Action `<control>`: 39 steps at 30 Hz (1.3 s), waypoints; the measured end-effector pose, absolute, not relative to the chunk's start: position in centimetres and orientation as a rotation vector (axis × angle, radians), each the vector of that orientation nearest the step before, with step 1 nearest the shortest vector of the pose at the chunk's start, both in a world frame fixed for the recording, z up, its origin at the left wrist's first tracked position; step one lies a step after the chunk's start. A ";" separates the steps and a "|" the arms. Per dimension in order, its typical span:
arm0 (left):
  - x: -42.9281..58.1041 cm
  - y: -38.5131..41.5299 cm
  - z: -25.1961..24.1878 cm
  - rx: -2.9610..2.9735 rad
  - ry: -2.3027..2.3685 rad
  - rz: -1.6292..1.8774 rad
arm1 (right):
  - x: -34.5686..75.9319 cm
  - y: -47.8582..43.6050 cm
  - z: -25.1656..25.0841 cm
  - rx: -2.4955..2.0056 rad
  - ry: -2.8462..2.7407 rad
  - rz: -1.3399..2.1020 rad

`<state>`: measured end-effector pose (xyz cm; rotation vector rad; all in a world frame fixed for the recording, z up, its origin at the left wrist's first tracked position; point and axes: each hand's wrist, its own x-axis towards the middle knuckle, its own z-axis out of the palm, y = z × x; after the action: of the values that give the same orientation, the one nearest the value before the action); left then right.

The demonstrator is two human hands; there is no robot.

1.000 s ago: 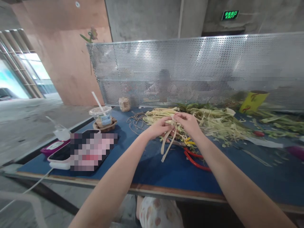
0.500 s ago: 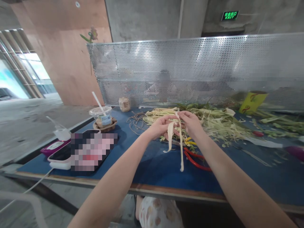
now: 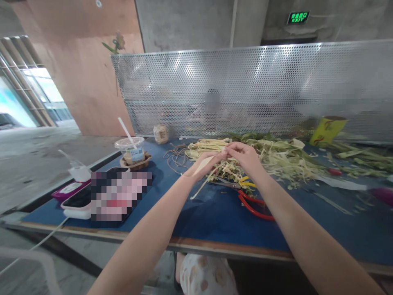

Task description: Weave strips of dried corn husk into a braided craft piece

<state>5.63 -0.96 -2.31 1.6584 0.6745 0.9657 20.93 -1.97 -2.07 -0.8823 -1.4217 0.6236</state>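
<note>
Over the table's middle, my left hand (image 3: 210,162) and my right hand (image 3: 244,157) meet with their fingertips pinched together. Between them is the top of a pale, dried strip like corn husk (image 3: 205,164). Its broad tail lies across my left hand toward the wrist, and a narrower tail hangs below the palm. Behind and to the right of my hands spreads a heap of pale green husks and leaves (image 3: 279,157). Just under my right hand lie a yellow-handled tool (image 3: 248,182) and a red-handled tool (image 3: 254,208), their working ends partly hidden.
At left stand a lidded cup with a straw (image 3: 135,153), a phone (image 3: 81,196) and a white bottle (image 3: 79,172). Brown cord (image 3: 176,157) lies near the husks. Rightward are a purple-handled knife (image 3: 344,182) and a yellow roll (image 3: 328,131). A perforated metal screen (image 3: 184,94) closes the back.
The strip's tails, hanging straight down before, now swing left, one lying over my left hand and wrist. My fingertips have come closer together.
</note>
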 end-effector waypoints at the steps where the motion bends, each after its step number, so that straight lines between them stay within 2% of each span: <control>1: 5.6 -1.0 -2.3 1.674 0.680 0.973 | 20.9 -2.0 -2.0 -0.887 -1.428 0.599; 12: 5.9 -1.3 -1.6 1.430 0.674 1.118 | 20.6 -1.5 -2.6 -0.880 -1.255 0.532; 17: 5.7 -1.0 -1.8 1.516 0.678 1.171 | 20.5 -1.6 -2.6 -0.988 -1.236 0.582; 29: 5.7 -1.0 -2.2 1.772 0.685 1.063 | 20.2 -1.8 -2.0 -0.941 -1.087 0.892; 39: 6.1 -1.0 -2.4 1.706 0.716 1.038 | 22.3 -0.9 -1.9 -0.961 -0.897 0.803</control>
<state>6.06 -1.00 -2.43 1.7063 0.7161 1.0377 22.33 -0.88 -1.90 -0.9606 -0.8967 0.8030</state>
